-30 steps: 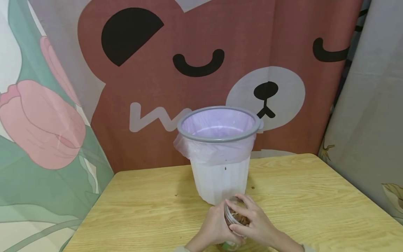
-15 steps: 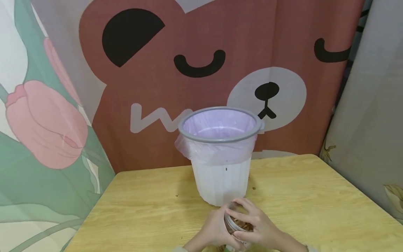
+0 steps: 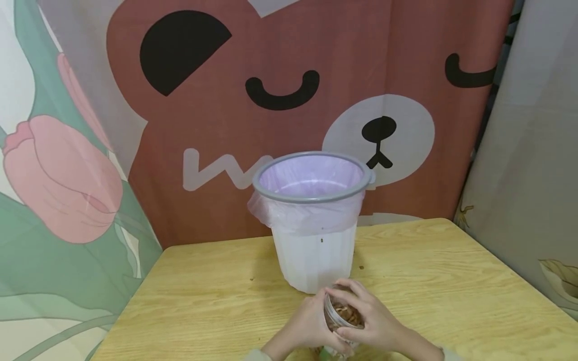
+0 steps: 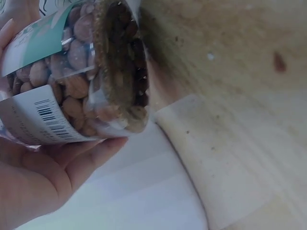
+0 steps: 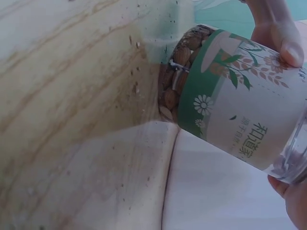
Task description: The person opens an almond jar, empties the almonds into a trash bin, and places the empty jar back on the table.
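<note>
The fingers [image 3: 352, 290] of the right hand [image 3: 375, 321] curl over the far side of a clear jar [image 3: 343, 316] filled with brown nuts, while the left hand [image 3: 307, 326] cups the jar from the left; both hands hold it firmly. The jar sits tilted at the near edge of the wooden surface [image 3: 451, 291], its open mouth [image 4: 122, 67] toward the white bin [image 3: 313, 260] just beyond. The bin carries a lilac liner [image 3: 311, 175] under a grey rim [image 3: 311, 194]. Risk: the mouth lies below the rim, so further tilt at this height would likely spill nuts against the bin wall and onto the surface.
</note>
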A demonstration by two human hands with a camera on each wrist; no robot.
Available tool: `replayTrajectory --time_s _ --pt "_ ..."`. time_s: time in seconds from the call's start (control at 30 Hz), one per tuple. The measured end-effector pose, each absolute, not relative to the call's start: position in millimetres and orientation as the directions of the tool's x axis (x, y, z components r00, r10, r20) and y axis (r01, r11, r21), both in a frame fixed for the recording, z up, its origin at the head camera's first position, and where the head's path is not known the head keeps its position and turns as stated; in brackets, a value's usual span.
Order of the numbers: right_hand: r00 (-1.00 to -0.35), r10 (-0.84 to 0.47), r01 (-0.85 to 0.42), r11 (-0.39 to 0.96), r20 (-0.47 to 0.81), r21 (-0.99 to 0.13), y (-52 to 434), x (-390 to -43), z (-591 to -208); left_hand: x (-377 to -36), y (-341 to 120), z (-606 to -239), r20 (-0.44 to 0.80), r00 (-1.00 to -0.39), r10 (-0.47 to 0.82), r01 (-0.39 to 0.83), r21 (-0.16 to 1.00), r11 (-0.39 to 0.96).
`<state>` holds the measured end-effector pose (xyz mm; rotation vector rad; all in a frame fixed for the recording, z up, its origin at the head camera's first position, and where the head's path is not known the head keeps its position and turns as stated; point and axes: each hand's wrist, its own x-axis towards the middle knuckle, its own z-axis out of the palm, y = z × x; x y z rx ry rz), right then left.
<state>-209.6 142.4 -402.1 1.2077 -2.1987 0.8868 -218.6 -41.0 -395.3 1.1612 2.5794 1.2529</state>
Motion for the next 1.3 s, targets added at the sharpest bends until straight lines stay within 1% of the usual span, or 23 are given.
replayTrajectory --time_s 0.13,0.3,0.43,0.6,0.7,0.8,0.97,1.17,1.3 --pt "-0.528 -0.573 -0.84 0.462 0.627 -0.286 145 -209 -399 -218 -41 -391 0.243 -0.728 0.641 0.606 0.665 0.437" --pt "-0.51 -0.616 -0.835 0.523 0.601 -0.172 147 -208 -388 -215 -43 -384 0.239 -0.742 0.627 0.624 0.589 0.514" --pt "-0.505 -0.588 -0.801 0.592 0.632 -0.09 147 -205 -378 -214 -43 -381 0.216 -0.757 0.617 0.607 0.583 0.54" --pt "-0.503 -0.528 -0.741 0.671 0.685 -0.027 144 -202 -369 -212 -41 -378 0.18 -0.771 0.611 0.585 0.58 0.567" --pt "-0.523 -0.503 -0.712 0.701 0.689 -0.029 143 -201 -368 -211 -40 -377 0.16 -0.777 0.609 0.572 0.583 0.577" --pt "-0.555 -0.483 -0.692 0.719 0.677 -0.054 142 -200 -368 -211 -38 -376 0.136 -0.785 0.604 0.555 0.588 0.589" --pt "-0.589 -0.479 -0.69 0.717 0.65 -0.097 143 -199 -367 -212 -36 -375 0.113 -0.795 0.597 0.543 0.573 0.614" --pt "-0.604 -0.508 -0.716 0.684 0.615 -0.138 144 -198 -364 -211 -36 -374 0.132 -0.785 0.605 0.568 0.54 0.62" --pt "-0.587 -0.526 -0.736 0.663 0.616 -0.135 145 -198 -364 -211 -36 -374 0.144 -0.784 0.604 0.575 0.534 0.619"
